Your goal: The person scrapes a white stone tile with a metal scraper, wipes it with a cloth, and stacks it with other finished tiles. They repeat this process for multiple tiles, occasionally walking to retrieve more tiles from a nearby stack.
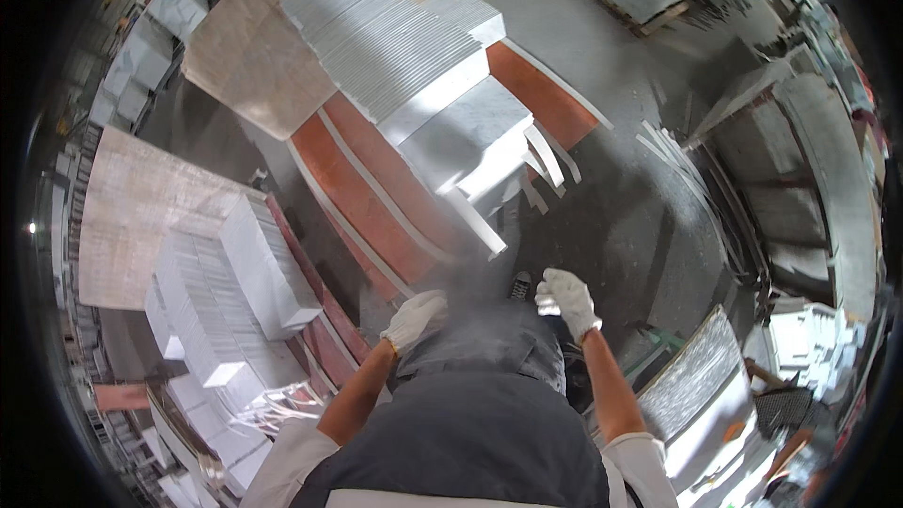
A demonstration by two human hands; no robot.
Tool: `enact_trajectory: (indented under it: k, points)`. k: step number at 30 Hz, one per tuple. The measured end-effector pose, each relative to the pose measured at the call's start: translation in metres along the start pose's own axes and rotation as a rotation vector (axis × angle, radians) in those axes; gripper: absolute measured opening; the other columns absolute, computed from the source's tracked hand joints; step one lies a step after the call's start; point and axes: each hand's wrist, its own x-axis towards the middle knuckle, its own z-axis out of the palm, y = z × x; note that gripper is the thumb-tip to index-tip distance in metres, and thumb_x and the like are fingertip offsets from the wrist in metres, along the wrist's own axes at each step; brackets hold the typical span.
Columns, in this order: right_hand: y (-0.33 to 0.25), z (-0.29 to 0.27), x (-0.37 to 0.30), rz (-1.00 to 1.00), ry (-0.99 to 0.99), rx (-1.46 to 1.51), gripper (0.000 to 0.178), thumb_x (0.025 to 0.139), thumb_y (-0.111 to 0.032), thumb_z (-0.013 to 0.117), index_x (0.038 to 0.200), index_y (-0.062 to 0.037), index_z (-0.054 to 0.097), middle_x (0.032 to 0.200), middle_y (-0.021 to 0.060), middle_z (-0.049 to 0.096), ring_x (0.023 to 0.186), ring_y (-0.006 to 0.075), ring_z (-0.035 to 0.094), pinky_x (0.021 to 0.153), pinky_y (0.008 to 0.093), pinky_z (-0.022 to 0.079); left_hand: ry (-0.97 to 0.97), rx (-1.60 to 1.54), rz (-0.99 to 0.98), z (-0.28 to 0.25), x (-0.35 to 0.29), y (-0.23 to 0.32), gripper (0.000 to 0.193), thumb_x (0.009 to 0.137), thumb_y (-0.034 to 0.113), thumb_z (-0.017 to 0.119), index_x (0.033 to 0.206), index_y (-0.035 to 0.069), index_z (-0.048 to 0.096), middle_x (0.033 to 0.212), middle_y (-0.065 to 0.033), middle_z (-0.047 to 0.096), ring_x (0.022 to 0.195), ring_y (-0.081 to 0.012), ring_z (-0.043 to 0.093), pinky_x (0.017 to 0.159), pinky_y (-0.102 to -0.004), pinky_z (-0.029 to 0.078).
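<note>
Standing over the dusty floor [621, 216], the person holds both gloved hands out in front of a dark apron [489, 386]. The left hand [414, 318] hangs loosely curled and empty, while the right hand [567, 299] has its grip closed around a small white piece I cannot make out. A long white stone strip [475, 221] lies on the floor, ahead of both hands and apart from them, below the stack of white slabs [442, 103].

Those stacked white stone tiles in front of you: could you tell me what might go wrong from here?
1. The tall tile stack stands stepped and uneven; it might slide toward the feet.
2. Loose white strips lie on the floor, a possible trip hazard.
3. Dust hazes the air around the left hand and right hand, so breathing it seems likely.
</note>
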Motion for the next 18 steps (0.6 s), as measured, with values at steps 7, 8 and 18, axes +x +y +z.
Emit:
enact_trajectory:
  k: [7,8,18]
  points:
    - [-0.123,0.015,0.135,0.067,-0.111,-0.134,0.044,0.1,-0.038,0.068,0.127,-0.0042,0.058,0.1,0.0063,0.066,0.089,0.0201,0.069,0.076,0.0379,0.063,0.055,-0.331,-0.125,0.007,0.043,0.012,0.048,0.102,0.026,0.06,0.141,-0.001,0.056,0.12,-0.0117,0.07,0.106,-0.0206,0.07,0.089,-0.0346,0.056]
    - [-0.13,0.023,0.148,0.059,-0.091,-0.172,0.046,0.1,-0.039,0.068,0.128,-0.0038,0.058,0.103,0.0074,0.065,0.093,0.0207,0.069,0.078,0.0386,0.063,0.047,-0.407,-0.137,0.003,0.053,0.009,0.047,0.102,0.025,0.06,0.141,-0.001,0.056,0.119,-0.0115,0.071,0.105,-0.0206,0.071,0.088,-0.0349,0.056]
    - [-0.192,0.039,0.274,-0.072,-0.055,-0.644,0.031,0.101,-0.033,0.066,0.113,-0.0057,0.058,0.091,-0.0019,0.06,0.077,0.0096,0.058,0.069,0.028,0.053,0.134,-0.201,-0.091,-0.036,0.126,0.1,0.047,0.096,0.03,0.062,0.136,0.004,0.061,0.124,-0.0102,0.068,0.104,-0.0181,0.066,0.089,-0.0311,0.053]
